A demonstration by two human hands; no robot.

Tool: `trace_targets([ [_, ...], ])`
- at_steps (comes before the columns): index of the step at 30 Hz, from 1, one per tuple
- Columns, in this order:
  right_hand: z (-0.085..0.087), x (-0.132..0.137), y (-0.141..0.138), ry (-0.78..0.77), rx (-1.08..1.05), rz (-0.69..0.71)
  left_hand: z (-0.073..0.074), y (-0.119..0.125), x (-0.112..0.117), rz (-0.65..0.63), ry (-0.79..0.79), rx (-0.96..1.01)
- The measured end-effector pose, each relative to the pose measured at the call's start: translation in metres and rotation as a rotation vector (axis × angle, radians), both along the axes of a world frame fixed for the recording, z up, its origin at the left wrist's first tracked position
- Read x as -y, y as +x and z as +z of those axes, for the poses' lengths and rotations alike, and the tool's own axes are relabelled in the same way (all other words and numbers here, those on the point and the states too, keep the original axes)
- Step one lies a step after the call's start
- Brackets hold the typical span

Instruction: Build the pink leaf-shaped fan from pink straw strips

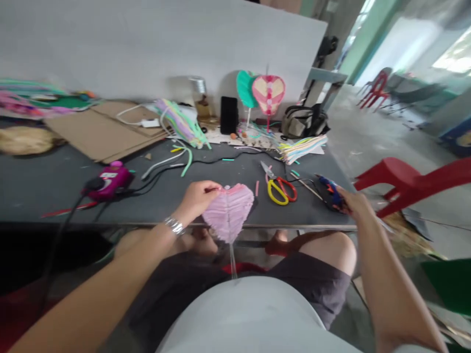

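Note:
My left hand (196,198) is closed on the top left edge of a pink heart-shaped fan (228,212) made of straws, held upright at the near table edge with its thin stick pointing down over my lap. My right hand (351,203) rests at the table's right end, fingers wrapped on a blue and black glue gun (329,191) lying there. Yellow and red scissors (280,189) lie between the two hands.
The dark table (55,186) carries a magenta tool (110,179) with black cables, cardboard sheets (106,130), bundles of pastel straws (303,147), a black phone (229,115), two finished heart fans (268,93) and a bag (303,120). Red plastic chairs (412,181) stand to the right.

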State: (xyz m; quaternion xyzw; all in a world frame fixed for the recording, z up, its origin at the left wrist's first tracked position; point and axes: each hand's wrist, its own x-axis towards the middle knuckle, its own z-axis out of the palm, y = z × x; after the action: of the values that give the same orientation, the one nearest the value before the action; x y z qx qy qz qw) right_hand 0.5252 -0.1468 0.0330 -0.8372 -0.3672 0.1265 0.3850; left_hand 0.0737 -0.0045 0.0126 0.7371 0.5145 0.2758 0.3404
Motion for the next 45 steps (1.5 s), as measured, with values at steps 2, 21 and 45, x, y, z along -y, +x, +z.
trace_targets([
  [2, -0.003, -0.009, 0.003, 0.039, -0.181, 0.035, -0.005, 0.002, -0.005, -0.025, 0.038, -0.070],
  [21, -0.016, -0.043, -0.209, 0.001, -0.413, 0.682, -0.011, -0.002, -0.007, 0.003, 0.071, -0.141],
  [45, -0.028, -0.060, -0.221, 0.069, 0.477, 1.108, -0.022, -0.006, -0.005, -0.021, 0.121, -0.105],
])
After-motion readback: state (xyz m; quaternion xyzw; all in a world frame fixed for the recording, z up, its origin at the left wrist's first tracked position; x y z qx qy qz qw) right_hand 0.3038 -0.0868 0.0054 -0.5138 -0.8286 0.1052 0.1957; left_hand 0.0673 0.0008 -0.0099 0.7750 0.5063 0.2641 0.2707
